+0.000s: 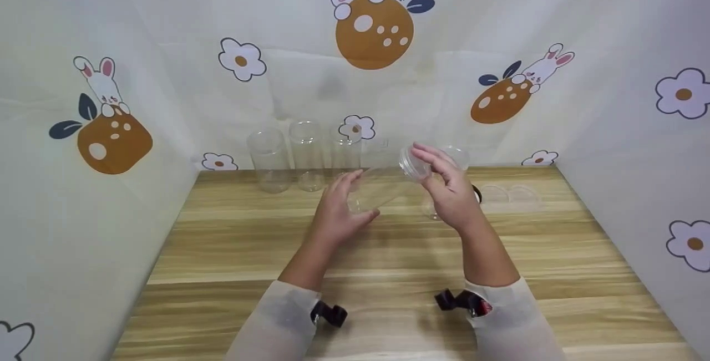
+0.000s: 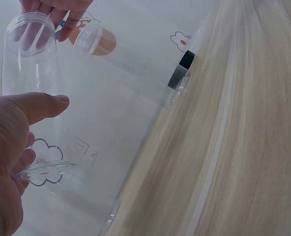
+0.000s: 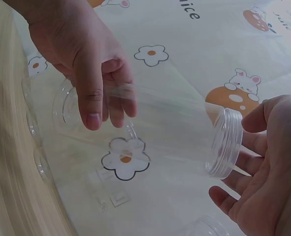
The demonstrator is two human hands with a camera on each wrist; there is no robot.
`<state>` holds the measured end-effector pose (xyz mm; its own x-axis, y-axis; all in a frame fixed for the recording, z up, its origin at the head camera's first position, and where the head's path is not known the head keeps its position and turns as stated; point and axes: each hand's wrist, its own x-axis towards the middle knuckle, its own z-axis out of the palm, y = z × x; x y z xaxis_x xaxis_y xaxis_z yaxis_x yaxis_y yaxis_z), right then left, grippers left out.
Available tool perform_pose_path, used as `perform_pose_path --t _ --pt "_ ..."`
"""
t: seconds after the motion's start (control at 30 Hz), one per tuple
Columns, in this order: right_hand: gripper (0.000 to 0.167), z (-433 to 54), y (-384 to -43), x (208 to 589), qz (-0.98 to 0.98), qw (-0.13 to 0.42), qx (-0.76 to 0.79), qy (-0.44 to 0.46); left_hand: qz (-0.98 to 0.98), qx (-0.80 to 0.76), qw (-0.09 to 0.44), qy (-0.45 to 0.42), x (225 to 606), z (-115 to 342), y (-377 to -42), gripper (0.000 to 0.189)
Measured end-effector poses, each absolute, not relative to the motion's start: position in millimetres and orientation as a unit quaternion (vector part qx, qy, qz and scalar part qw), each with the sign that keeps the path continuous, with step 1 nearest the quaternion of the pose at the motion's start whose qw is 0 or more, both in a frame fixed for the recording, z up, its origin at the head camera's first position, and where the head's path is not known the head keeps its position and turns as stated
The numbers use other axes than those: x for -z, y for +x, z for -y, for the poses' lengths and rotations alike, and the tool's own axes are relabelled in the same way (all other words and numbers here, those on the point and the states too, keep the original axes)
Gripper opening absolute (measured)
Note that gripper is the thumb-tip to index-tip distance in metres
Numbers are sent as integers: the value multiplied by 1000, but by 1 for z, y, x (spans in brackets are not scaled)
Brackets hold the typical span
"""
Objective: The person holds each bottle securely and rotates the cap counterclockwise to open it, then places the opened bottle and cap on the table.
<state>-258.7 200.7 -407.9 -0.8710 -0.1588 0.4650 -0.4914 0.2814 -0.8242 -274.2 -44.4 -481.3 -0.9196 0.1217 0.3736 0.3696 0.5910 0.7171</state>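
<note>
A clear plastic jar [image 1: 383, 183] is held tilted above the table, its threaded end [image 3: 225, 142] up and to the right. My left hand [image 1: 339, 208] grips the lower end, with the thumb on the near side and the fingers round behind, as the left wrist view shows. At the threaded end is my right hand [image 1: 454, 197], its fingers [image 3: 246, 162] spread and fairly straight around and behind the rim. The thumb side touches or nearly touches that rim. Whether a clear lid covers this end I cannot tell.
Three clear jars [image 1: 307, 156] stand upright at the back left, near the patterned cloth wall [image 1: 299, 84]. Another clear jar [image 1: 456, 156] stands partly behind my right hand. Clear discs [image 1: 524, 197] and a black ring [image 1: 477, 194] lie on the wooden table [image 1: 383, 272] at the right.
</note>
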Motion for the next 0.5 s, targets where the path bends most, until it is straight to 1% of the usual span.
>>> perform_pose_path --t 0.13,0.37,0.5 --pt "42 -201 -259 408 796 149 -555 189 878 433 147 -143 481 44 -273 88" --pt "47 -202 -260 408 808 169 -545 145 878 433 145 -142 481 43 -273 88" --pt "48 -202 -261 408 827 164 -528 104 880 431 143 -143 481 44 -273 88"
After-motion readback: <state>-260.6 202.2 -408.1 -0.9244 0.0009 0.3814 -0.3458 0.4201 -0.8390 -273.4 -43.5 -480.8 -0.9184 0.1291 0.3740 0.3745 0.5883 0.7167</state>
